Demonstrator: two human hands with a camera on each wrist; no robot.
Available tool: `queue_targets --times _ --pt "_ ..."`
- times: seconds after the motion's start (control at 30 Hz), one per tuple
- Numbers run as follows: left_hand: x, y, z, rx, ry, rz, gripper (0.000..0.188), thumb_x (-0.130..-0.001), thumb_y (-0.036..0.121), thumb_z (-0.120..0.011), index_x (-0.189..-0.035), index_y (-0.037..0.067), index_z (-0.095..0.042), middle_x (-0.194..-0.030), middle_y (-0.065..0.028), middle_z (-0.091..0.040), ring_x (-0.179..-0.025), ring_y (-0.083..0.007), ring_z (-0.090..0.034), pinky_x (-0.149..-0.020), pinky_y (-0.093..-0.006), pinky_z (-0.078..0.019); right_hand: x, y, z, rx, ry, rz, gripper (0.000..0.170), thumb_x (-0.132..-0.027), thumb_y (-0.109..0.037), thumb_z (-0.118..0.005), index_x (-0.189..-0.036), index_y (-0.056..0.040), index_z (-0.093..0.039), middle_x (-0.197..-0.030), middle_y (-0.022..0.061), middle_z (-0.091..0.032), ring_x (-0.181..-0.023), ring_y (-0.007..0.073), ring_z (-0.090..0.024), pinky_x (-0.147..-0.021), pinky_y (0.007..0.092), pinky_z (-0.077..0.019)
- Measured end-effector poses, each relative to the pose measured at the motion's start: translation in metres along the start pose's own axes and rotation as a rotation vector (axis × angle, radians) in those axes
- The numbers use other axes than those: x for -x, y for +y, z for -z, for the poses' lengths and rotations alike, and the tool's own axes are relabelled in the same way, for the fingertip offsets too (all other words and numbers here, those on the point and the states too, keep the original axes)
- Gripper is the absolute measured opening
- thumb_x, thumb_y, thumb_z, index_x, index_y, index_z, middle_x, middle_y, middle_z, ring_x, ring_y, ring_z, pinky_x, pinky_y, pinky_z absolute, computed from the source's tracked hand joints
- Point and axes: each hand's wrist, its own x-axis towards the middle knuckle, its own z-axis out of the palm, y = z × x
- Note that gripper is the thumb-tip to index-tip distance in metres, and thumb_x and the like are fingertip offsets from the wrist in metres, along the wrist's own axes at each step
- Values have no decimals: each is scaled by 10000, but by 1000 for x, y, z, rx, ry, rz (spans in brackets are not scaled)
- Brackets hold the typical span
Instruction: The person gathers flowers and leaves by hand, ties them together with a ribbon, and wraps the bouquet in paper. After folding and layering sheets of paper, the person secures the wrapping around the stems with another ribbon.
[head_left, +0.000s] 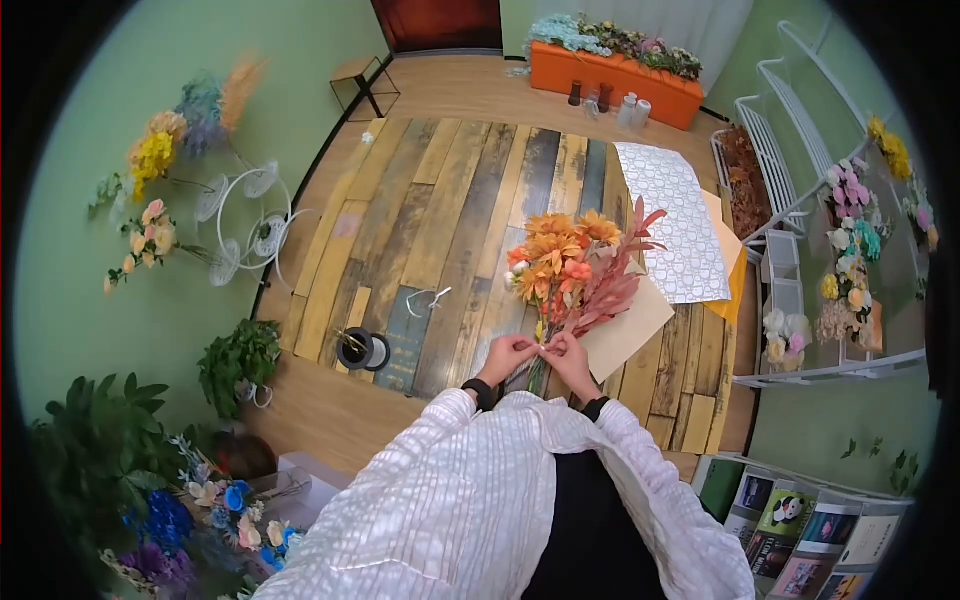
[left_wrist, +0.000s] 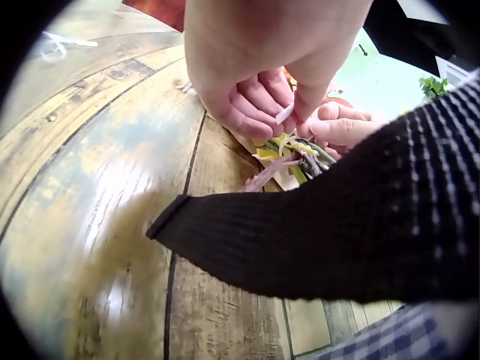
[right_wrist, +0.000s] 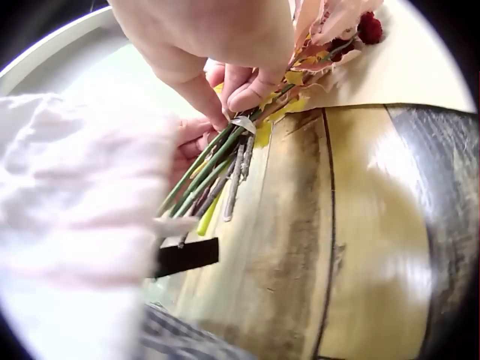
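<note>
Bouquet (head_left: pixel 560 265), one: held over the near edge of the wooden table (head_left: pixel 440 210), right of its middle. It carries several large orange blooms (head_left: pixel 553 250), at least three distinct, some overlapping too much for an exact count, and one spray of reddish leaves (head_left: pixel 610 300) along its right side. Stems (right_wrist: pixel 206 176), a bundle of green and brown, more than six, partly hidden.

White strip (right_wrist: pixel 244 124), one, set against the stems at the binding point.

Hands, two, close together at the stems just below the blooms. Left hand (head_left: pixel 507 356): fingers curled, thumb and forefinger nearly closed, pinching the strip. Right hand (head_left: pixel 570 362): fingers bent, thumb and fingertips together on the same strip, against the stems. Black wristbands (head_left: pixel 482 393), two, one per wrist.

Orientation: blooms point away from the person and a little to the right; cut ends point back towards the body. The long axis runs from near edge to far, slightly slanted.

Papers, three: one cream sheet (head_left: pixel 640 325) beneath the leaf spray, one white patterned sheet (head_left: pixel 685 230) to the right, one orange sheet (head_left: pixel 737 290) partly under it.

Left on the table: one small white object (head_left: pixel 428 301), too small to identify, and one dark round container or roll (head_left: pixel 351 354).
</note>
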Motion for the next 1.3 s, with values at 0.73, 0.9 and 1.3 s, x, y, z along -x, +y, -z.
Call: queue_targets --times 0.73,0.9,1.3 --pt "-5 24 -6 54 97 -37 153 -740 154 -587 -766 3 -586 -598 -2 -542 -555 -41 -467 -514 -197 -392 -2 -32 1 532 193 564 166 -654 3 -595 -817 -25 -587 -718 94 -551 -697 233 -502 -626 309 -423" --pt "-5 24 -5 -1 103 -46 168 -725 167 -593 -769 5 -592 -616 -51 -571 -553 -86 -519 -531 -226 -425 -2 -30 1 544 169 546 157 -657 10 -585 -813 -13 -587 -733 97 -571 -712 236 -506 -648 309 -424" --pt "-3 30 -1 -139 47 -162 145 -720 125 -600 -790 0 -584 -657 -77 -533 -554 -125 -488 -530 -241 -407 -2 -29 1 531 174 450 104 -661 -27 -587 -764 -15 -592 -727 103 -576 -733 250 -511 -671 324 -421"
